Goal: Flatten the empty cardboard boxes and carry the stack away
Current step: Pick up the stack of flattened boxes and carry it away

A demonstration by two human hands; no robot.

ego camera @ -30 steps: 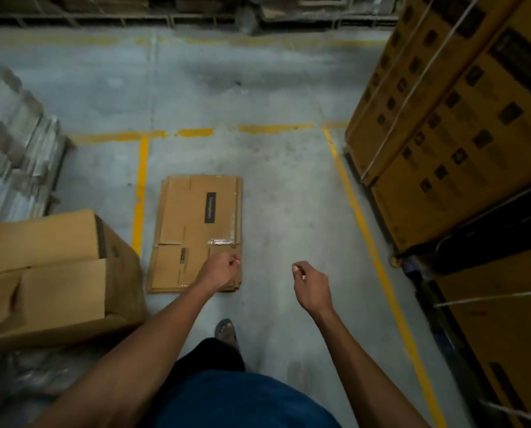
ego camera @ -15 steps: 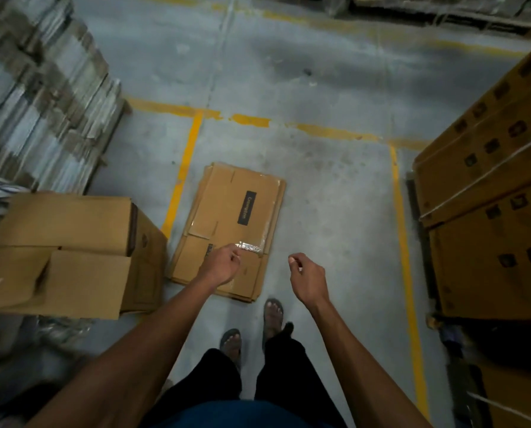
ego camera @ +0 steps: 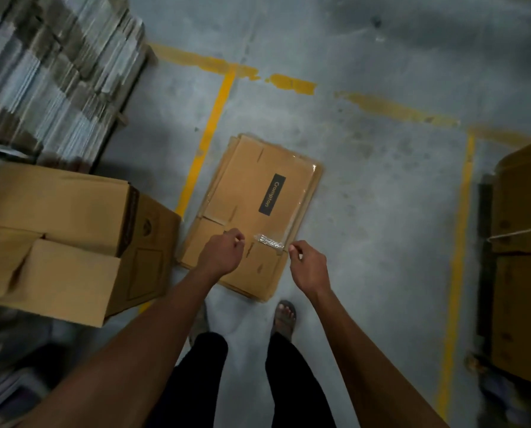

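Far left: bundles of flat-packed cartons (ego camera: 57,72). 1 standing cardboard box (ego camera: 73,239), flaps loose. Centre floor: stack of flattened boxes (ego camera: 252,211), "Crompton" label up, beside a yellow floor line (ego camera: 208,140). Above its near end: left hand (ego camera: 222,253) and right hand (ego camera: 309,265), fingers curled, holding nothing. Right: brown cartons (ego camera: 523,257).

Stack of flattened brown cardboard boxes (ego camera: 252,211): lies flat on grey concrete floor, just right of yellow floor line, long axis tilted, far end leaning right. Top sheet carries black label with pale lettering, strip of crinkled clear tape near its near end.

Still-erect brown cardboard box (ego camera: 73,239): stands left of stack, just beside it, near flap hanging open, top flaps partly closed.
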